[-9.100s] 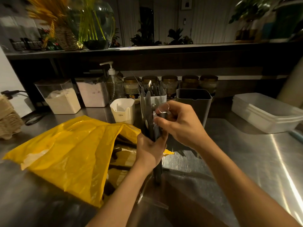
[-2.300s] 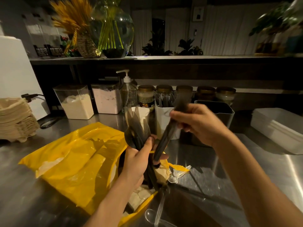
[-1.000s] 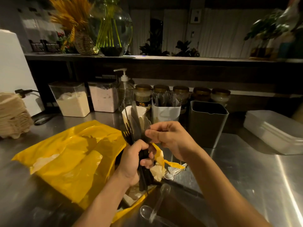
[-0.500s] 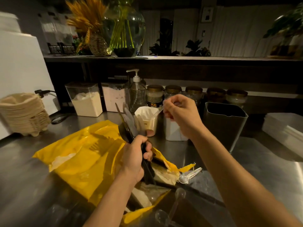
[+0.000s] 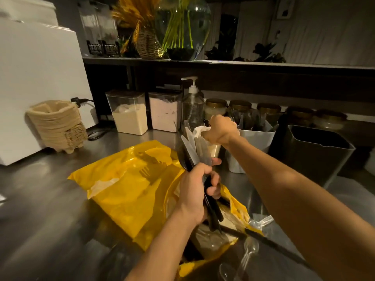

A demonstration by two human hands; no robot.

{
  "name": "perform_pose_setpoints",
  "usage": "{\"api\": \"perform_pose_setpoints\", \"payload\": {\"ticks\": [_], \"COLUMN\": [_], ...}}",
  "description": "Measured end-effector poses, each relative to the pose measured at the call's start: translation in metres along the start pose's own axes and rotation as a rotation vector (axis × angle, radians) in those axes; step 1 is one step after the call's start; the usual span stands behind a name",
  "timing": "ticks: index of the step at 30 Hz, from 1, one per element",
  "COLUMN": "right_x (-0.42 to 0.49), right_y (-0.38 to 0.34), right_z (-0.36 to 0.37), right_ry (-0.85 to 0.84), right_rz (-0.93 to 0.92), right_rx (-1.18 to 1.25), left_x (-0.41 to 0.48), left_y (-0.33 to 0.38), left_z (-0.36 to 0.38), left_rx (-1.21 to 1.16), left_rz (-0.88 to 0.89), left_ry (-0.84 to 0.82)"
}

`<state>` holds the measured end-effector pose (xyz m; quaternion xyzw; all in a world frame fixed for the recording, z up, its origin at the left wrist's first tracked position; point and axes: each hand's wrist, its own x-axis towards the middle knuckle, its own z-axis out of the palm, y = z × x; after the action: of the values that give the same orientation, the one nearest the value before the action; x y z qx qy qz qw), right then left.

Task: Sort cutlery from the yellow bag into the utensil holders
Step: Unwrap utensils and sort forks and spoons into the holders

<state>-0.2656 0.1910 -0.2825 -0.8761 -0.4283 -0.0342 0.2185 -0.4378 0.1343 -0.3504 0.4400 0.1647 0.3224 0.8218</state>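
Observation:
The yellow bag (image 5: 132, 189) lies open on the steel counter. Just above its mouth, my left hand (image 5: 194, 191) grips a bundle of black cutlery (image 5: 189, 151) with the blades pointing up. My right hand (image 5: 221, 130) reaches over the small cream holder (image 5: 214, 151), fingertips pinched together at its rim. The clear piece they took there is mostly hidden. To the right stand a white holder (image 5: 257, 138) with dark cutlery in it and a dark grey holder (image 5: 316, 151). Clear spoons (image 5: 249, 252) and a black utensil (image 5: 269, 242) lie by the bag.
A stack of pulp cup carriers (image 5: 56, 126) and a white appliance (image 5: 30, 78) are at the left. Two clear canisters (image 5: 129, 112), a pump bottle (image 5: 192, 106) and several jars (image 5: 215, 108) line the back wall under a shelf with a glass vase (image 5: 182, 27).
My right hand pulled a clear piece from the bundle, carried it up and left to the cream holder, and has now dropped to its rim. My left hand keeps its hold on the black bundle.

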Motion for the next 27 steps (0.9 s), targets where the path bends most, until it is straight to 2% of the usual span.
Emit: {"api": "perform_pose_setpoints", "payload": {"ticks": [2,5,8,9,10,12,13,17,22,27], "right_x": [-0.01,-0.042,-0.098,-0.12,-0.138,-0.167,-0.173,-0.171,-0.181,-0.187], "right_y": [-0.003,-0.003,0.004,0.008,0.008,0.014,0.019,0.033,0.047,0.049], "right_z": [-0.005,-0.027,-0.041,-0.044,-0.045,-0.041,-0.037,-0.033,-0.045,-0.049], "right_ry": [0.075,0.16,0.2,0.109,-0.051,-0.383,-0.459,-0.392,-0.38,-0.38], "right_rz": [-0.059,-0.049,0.008,0.026,0.04,0.068,0.099,0.188,0.065,0.011], "right_rx": [0.042,0.256,0.729,0.87,0.958,1.029,1.065,1.217,1.345,1.416], "left_x": [-0.001,-0.002,-0.003,-0.004,-0.005,-0.013,-0.016,-0.022,-0.02,-0.02], "left_y": [-0.002,-0.005,-0.002,-0.001,0.001,0.0,-0.002,-0.001,-0.003,-0.005], "left_z": [-0.001,-0.001,-0.001,0.001,0.0,0.004,0.006,0.013,0.019,0.019], "left_rx": [-0.003,-0.046,-0.087,-0.09,-0.086,-0.042,-0.019,-0.018,0.19,0.205], "left_rz": [-0.051,-0.072,-0.082,-0.095,-0.108,-0.141,-0.15,-0.221,-0.171,-0.129], "left_ry": [-0.033,-0.052,-0.119,-0.163,-0.212,-0.289,-0.315,-0.314,-0.228,-0.188]}}
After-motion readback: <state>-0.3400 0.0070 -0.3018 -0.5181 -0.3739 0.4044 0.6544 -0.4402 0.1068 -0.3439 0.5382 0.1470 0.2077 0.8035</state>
